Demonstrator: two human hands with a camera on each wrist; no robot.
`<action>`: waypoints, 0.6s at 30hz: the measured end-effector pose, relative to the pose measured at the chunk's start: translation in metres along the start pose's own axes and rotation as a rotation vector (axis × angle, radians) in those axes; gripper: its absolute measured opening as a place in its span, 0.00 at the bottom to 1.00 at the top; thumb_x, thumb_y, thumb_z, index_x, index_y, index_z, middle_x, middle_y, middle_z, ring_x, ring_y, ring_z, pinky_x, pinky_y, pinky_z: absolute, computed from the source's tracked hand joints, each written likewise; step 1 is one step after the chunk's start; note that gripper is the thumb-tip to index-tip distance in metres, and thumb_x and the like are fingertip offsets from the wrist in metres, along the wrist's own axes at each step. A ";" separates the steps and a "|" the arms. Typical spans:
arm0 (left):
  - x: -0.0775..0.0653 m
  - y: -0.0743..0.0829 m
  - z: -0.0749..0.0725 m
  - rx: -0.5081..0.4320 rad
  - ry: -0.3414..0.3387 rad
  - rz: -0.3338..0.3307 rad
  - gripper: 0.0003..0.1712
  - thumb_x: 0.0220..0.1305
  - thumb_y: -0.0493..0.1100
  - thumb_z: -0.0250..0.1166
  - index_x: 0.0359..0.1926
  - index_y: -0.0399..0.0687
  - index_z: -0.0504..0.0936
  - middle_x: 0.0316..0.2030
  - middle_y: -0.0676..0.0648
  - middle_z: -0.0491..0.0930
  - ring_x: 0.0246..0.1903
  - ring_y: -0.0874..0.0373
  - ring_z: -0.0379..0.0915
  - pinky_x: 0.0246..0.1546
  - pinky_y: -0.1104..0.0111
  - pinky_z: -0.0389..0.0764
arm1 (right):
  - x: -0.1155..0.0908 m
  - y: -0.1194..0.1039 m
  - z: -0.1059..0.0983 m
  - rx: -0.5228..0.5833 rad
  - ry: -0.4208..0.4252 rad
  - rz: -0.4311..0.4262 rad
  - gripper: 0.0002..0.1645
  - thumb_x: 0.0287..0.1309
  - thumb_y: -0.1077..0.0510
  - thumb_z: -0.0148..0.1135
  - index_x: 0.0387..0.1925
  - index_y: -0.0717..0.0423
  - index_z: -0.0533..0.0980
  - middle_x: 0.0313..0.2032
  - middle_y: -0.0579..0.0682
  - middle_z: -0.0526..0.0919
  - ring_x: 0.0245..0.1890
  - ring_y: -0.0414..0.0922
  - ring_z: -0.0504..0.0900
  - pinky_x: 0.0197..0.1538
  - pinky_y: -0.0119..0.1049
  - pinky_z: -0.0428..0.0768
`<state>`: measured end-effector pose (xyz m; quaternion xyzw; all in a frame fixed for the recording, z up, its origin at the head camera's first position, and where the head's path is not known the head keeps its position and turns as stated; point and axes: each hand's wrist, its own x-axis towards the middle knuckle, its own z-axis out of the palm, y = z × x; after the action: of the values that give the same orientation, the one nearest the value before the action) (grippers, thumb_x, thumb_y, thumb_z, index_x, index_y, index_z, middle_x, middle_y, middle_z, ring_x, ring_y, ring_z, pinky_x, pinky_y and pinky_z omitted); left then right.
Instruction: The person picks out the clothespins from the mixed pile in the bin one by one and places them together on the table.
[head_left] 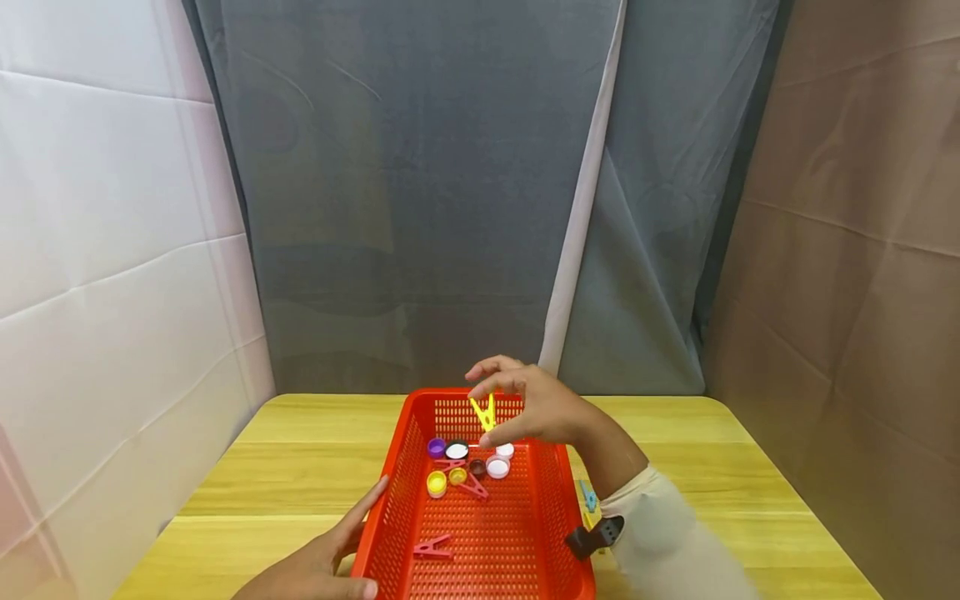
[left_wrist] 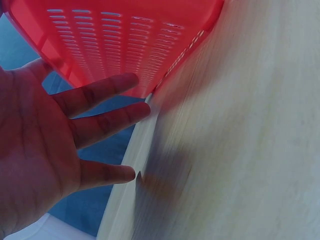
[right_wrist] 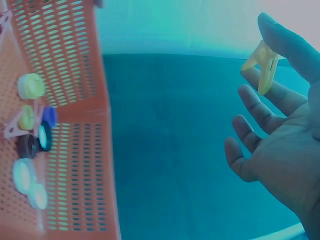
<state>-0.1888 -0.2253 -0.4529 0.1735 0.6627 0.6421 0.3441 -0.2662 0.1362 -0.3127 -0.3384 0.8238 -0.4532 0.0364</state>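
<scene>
- Because the right hand (head_left: 547,408) pinches the yellow clothespin (head_left: 487,414) only between thumb and forefinger, its other fingers giving no support, a small slip could let the piece twist or drop.
- If the pinch falls across its splayed arms, squeezing harder could make the clothespin spring; the pictures do not settle exactly where the fingertips press.
- The clothespin hangs above the far end of the red basket (head_left: 517,533) in the head view, so a fall there could scatter the purple cap (head_left: 437,448), the yellow cap (head_left: 437,483) and the white cap (head_left: 498,467) clustered below.
- One pink clothespin (head_left: 474,488) lies among those caps, and tangling seems likelier there than around the nearer pink clothespin (head_left: 433,548), which lies apart.
- The left hand (head_left: 322,562) rests against the basket's left side, fingers straight and spread rather than curled round the rim; a knock could therefore slide the basket on the wooden table (head_left: 262,467).
- The dark strap (head_left: 596,537) at the right wrist appears close to the basket's right rim and could catch it, or brush the blue clothespin (head_left: 588,497) outside.
</scene>
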 end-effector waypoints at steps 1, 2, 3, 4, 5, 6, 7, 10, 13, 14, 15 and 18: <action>0.000 -0.001 -0.001 0.000 -0.003 0.003 0.63 0.77 0.50 0.68 0.87 0.84 0.27 0.83 0.27 0.46 0.67 0.42 0.78 0.60 0.42 0.88 | -0.003 -0.002 -0.003 -0.002 0.015 -0.006 0.28 0.51 0.59 0.86 0.56 0.50 0.88 0.71 0.46 0.75 0.74 0.53 0.69 0.64 0.44 0.88; 0.000 -0.001 -0.001 0.003 -0.006 0.007 0.63 0.77 0.50 0.69 0.87 0.83 0.27 0.83 0.26 0.46 0.68 0.42 0.78 0.60 0.42 0.88 | -0.006 -0.003 -0.007 -0.018 0.035 -0.015 0.28 0.50 0.58 0.86 0.56 0.49 0.88 0.71 0.46 0.75 0.74 0.53 0.69 0.65 0.45 0.88; 0.001 -0.002 -0.002 0.007 -0.007 0.010 0.64 0.76 0.50 0.69 0.87 0.83 0.28 0.83 0.26 0.46 0.68 0.42 0.78 0.60 0.42 0.88 | -0.010 -0.004 -0.010 -0.024 0.054 -0.020 0.29 0.50 0.58 0.86 0.56 0.49 0.88 0.72 0.46 0.75 0.75 0.53 0.69 0.65 0.47 0.88; 0.001 -0.002 -0.002 0.011 -0.008 0.013 0.64 0.76 0.50 0.69 0.87 0.83 0.28 0.83 0.25 0.46 0.68 0.42 0.78 0.60 0.42 0.88 | -0.014 -0.005 -0.012 -0.036 0.071 -0.025 0.29 0.49 0.57 0.87 0.56 0.48 0.88 0.72 0.46 0.75 0.76 0.54 0.69 0.66 0.49 0.87; 0.001 -0.002 -0.002 0.015 -0.009 0.016 0.64 0.76 0.51 0.70 0.87 0.83 0.28 0.83 0.25 0.46 0.68 0.42 0.78 0.60 0.42 0.88 | -0.019 -0.006 -0.015 -0.047 0.088 -0.028 0.29 0.49 0.56 0.87 0.56 0.48 0.88 0.72 0.46 0.74 0.76 0.55 0.69 0.68 0.52 0.86; 0.001 -0.003 -0.003 0.016 -0.009 0.016 0.64 0.76 0.51 0.70 0.87 0.83 0.28 0.83 0.25 0.46 0.68 0.42 0.78 0.59 0.42 0.88 | -0.024 -0.006 -0.017 -0.051 0.105 -0.029 0.29 0.49 0.56 0.87 0.56 0.47 0.88 0.73 0.46 0.74 0.76 0.55 0.69 0.68 0.55 0.86; 0.002 -0.003 -0.003 0.021 -0.009 0.016 0.64 0.76 0.51 0.70 0.87 0.83 0.28 0.83 0.25 0.46 0.68 0.42 0.78 0.59 0.42 0.88 | -0.029 -0.005 -0.019 -0.065 0.119 -0.037 0.29 0.50 0.55 0.87 0.56 0.47 0.88 0.73 0.48 0.74 0.77 0.57 0.69 0.70 0.58 0.84; 0.002 -0.002 -0.003 0.024 -0.005 0.006 0.63 0.77 0.51 0.69 0.87 0.83 0.27 0.83 0.25 0.46 0.68 0.42 0.78 0.60 0.43 0.89 | -0.045 0.000 -0.022 -0.085 0.152 -0.050 0.29 0.52 0.53 0.86 0.57 0.47 0.87 0.74 0.51 0.73 0.78 0.59 0.67 0.74 0.67 0.79; 0.001 -0.001 -0.003 0.026 -0.003 0.001 0.63 0.77 0.52 0.69 0.87 0.84 0.27 0.83 0.26 0.46 0.68 0.42 0.78 0.60 0.43 0.89 | -0.062 0.009 -0.025 -0.068 0.172 -0.070 0.28 0.55 0.54 0.84 0.59 0.47 0.86 0.74 0.53 0.73 0.77 0.61 0.66 0.75 0.73 0.73; 0.001 -0.001 -0.003 0.026 -0.003 0.000 0.64 0.76 0.51 0.69 0.87 0.84 0.28 0.83 0.26 0.46 0.67 0.42 0.78 0.60 0.43 0.89 | -0.067 0.012 -0.026 -0.058 0.176 -0.072 0.28 0.56 0.55 0.83 0.59 0.47 0.85 0.73 0.52 0.72 0.77 0.60 0.65 0.76 0.75 0.71; 0.000 -0.001 -0.003 0.025 -0.002 0.000 0.64 0.76 0.51 0.69 0.87 0.84 0.28 0.83 0.26 0.46 0.67 0.42 0.78 0.60 0.43 0.88 | -0.072 0.016 -0.027 -0.048 0.178 -0.078 0.28 0.58 0.56 0.83 0.60 0.48 0.84 0.73 0.53 0.72 0.77 0.61 0.65 0.76 0.76 0.70; -0.001 -0.001 -0.002 0.013 0.001 -0.001 0.63 0.76 0.51 0.70 0.86 0.86 0.28 0.83 0.26 0.46 0.67 0.42 0.78 0.60 0.42 0.88 | -0.086 0.028 -0.029 -0.041 0.180 -0.075 0.29 0.60 0.59 0.81 0.62 0.50 0.82 0.73 0.55 0.72 0.76 0.61 0.65 0.75 0.75 0.69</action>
<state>-0.1893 -0.2279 -0.4539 0.1753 0.6670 0.6377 0.3431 -0.2254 0.2178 -0.3385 -0.3276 0.8196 -0.4659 -0.0617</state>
